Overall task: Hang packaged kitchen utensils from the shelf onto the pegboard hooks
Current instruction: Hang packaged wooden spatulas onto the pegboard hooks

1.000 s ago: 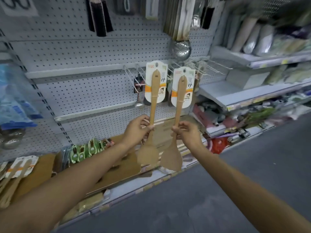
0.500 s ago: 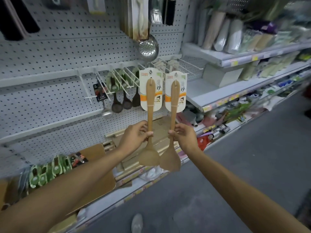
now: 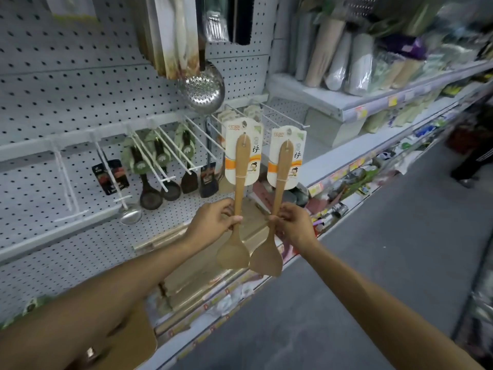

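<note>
Two wooden spatulas on white and orange backing cards stand upright side by side, blades down. My left hand [image 3: 213, 220] grips the handle of the left spatula [image 3: 240, 177]. My right hand [image 3: 293, 222] grips the handle of the right spatula [image 3: 281, 182]. Their card tops sit level with the tips of the white pegboard hooks [image 3: 290, 118] behind them. The two blades touch near the bottom. Whether a card hole is on a hook I cannot tell.
The grey pegboard [image 3: 80, 102] carries a row of long white hooks [image 3: 149, 156], some with dark ladles [image 3: 150, 193] and spatulas. A steel skimmer [image 3: 204, 89] hangs above. Wooden boards [image 3: 202, 265] lie on the bottom shelf. Shelves with packaged goods [image 3: 354, 65] run right; grey aisle floor [image 3: 373, 263] below.
The view has swung right along the pegboard and come closer. Both spatulas stayed upright in my hands and now stand in front of the hooks under the skimmer.
</note>
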A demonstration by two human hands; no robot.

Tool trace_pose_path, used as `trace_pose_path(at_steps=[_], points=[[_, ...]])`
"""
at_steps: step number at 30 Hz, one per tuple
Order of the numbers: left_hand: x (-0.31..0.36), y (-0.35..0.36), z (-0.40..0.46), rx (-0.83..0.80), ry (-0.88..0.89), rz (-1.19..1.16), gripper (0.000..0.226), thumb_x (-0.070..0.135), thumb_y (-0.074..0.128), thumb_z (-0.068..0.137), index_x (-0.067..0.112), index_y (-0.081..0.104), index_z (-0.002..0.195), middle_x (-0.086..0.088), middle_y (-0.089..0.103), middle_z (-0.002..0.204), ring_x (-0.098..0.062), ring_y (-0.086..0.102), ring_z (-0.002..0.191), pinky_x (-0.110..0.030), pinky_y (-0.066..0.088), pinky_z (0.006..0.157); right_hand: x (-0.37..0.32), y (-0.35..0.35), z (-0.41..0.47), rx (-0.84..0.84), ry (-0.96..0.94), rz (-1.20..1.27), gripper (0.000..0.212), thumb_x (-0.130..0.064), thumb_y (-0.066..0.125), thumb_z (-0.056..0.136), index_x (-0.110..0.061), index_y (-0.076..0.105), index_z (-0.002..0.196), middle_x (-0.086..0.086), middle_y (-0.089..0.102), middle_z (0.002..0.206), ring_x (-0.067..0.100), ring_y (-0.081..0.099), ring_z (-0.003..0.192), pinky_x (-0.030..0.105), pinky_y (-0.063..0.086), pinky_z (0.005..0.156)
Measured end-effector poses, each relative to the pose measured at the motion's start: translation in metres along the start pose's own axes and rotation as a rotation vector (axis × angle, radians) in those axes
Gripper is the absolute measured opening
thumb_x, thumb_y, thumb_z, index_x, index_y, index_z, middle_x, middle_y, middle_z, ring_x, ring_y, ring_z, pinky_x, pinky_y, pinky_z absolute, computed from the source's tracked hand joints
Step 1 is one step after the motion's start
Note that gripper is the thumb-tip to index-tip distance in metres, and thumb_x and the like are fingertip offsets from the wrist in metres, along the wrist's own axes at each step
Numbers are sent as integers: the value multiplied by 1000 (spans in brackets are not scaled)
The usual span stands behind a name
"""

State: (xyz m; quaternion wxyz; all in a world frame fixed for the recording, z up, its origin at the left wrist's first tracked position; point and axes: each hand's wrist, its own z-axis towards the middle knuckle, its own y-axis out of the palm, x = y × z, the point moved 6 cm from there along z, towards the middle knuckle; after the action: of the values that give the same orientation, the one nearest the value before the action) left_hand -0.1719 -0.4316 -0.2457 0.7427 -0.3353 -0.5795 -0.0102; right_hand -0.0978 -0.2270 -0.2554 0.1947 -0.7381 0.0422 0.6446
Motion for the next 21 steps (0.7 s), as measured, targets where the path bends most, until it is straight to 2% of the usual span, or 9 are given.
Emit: trace_pose_path(at_steps=[5, 9, 11, 13, 15, 17, 19, 21], points=[[-17, 12, 33, -15, -12, 45, 14, 22, 77, 86, 18, 70, 97, 8, 75, 85, -4, 73, 76, -33, 62, 75, 7, -12, 34, -26, -12, 16, 15, 0, 64, 90, -12, 61, 81, 1, 68, 71, 14, 66, 64, 23, 51, 54], [-24, 24, 52, -13, 4, 151, 18, 27, 77, 85, 20, 71, 101, 13, 75, 88, 5, 70, 78, -28, 60, 79, 23, -24, 67, -83, -33, -44, 7, -8, 63, 93, -6, 64, 86, 6, 69, 77, 17, 68, 69, 26, 53, 59], [-28, 31, 62, -21, 9, 196, 18, 31, 77, 85, 24, 71, 100, 15, 75, 90, 7, 68, 81, -24, 58, 80, 32, -31, 86, -140, -56, -102, 10, -10, 65, 92, 0, 65, 89, 12, 70, 80, 23, 70, 73, 32, 57, 65], [-33, 38, 73, -20, -24, 228, 19, 34, 78, 84, 30, 71, 102, 18, 74, 91, 8, 68, 84, -22, 57, 81, 39, -39, 105, -192, -68, -157, 9, -12, 66, 91, -3, 67, 87, 15, 71, 83, 28, 71, 78, 42, 60, 74], [-36, 44, 83, 11, -70, 233, 18, 35, 78, 83, 34, 71, 100, 20, 74, 91, 8, 68, 84, -22, 57, 81, 42, -47, 123, -249, -71, -180, 6, -10, 67, 89, -10, 68, 84, 15, 70, 82, 32, 70, 82, 45, 60, 76], [-34, 53, 92, 39, -100, 222, 13, 33, 78, 83, 32, 72, 94, 21, 74, 89, 7, 68, 83, -21, 55, 78, 43, -54, 139, -290, -61, -181, 16, -4, 66, 88, -18, 68, 80, 11, 71, 79, 26, 71, 80, 36, 59, 72], [-29, 62, 101, 57, -107, 223, 9, 31, 78, 83, 31, 72, 90, 21, 74, 86, 8, 68, 81, -18, 53, 74, 44, -61, 153, -341, -54, -175, 24, 1, 64, 88, -21, 67, 79, -2, 71, 73, 11, 69, 74, 21, 52, 67], [-24, 71, 107, 86, -119, 216, 9, 29, 78, 83, 31, 71, 89, 20, 74, 85, 8, 68, 80, -16, 51, 72, 46, -67, 165, -385, -52, -174, 26, 0, 63, 90, -23, 65, 78, -10, 71, 69, 1, 65, 69, 12, 46, 64]])
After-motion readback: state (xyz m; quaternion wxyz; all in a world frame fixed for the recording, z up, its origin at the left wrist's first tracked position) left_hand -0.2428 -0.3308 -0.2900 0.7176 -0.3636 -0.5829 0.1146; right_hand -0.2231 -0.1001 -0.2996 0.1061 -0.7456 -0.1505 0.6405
